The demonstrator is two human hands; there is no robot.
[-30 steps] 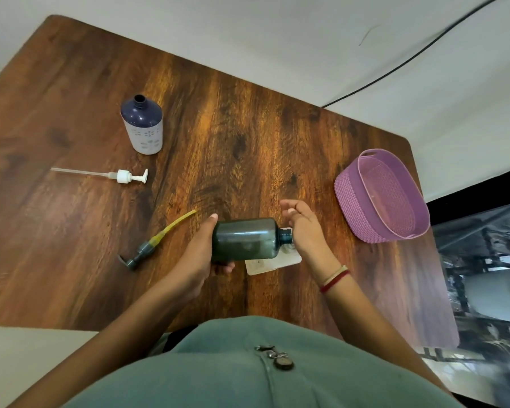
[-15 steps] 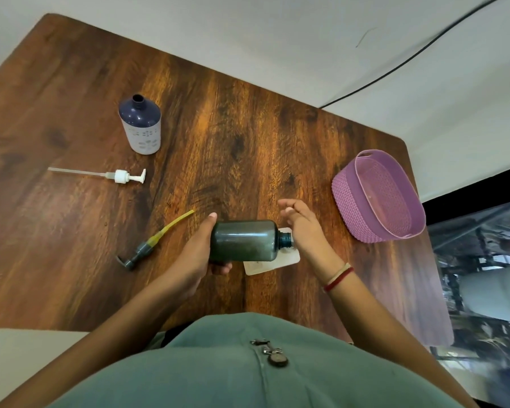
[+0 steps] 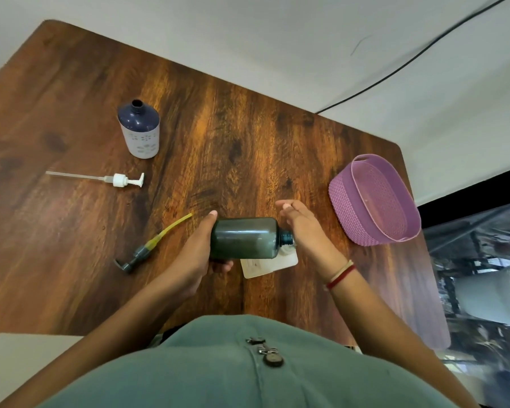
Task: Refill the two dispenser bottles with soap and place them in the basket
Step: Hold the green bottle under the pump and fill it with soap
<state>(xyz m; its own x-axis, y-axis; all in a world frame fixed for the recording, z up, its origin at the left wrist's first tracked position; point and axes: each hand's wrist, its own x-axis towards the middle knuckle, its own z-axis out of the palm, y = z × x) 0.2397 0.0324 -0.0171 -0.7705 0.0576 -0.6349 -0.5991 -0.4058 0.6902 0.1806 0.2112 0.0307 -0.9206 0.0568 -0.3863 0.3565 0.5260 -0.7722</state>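
Observation:
My left hand [image 3: 195, 254] grips the base of a dark green bottle [image 3: 243, 238], held on its side above the table with its open neck pointing right. My right hand [image 3: 304, 228] is at that neck and holds the top of a white soap pouch [image 3: 267, 263] against the bottle's mouth, with its upper fingers stretched out. Most of the pouch is hidden behind the bottle. A navy and white bottle [image 3: 139, 128] stands uncapped at the far left. The purple basket [image 3: 345, 198] sits on the table at the right, with nothing in it.
A white pump head [image 3: 121, 180] with its long tube lies below the navy bottle. A grey pump with a yellow tube [image 3: 150, 245] lies left of my left hand. The wooden table [image 3: 248, 142] ends just beyond the basket; a black cable runs along the wall.
Both hands keep their hold on the green bottle and the pouch. Only the camera view has shifted slightly.

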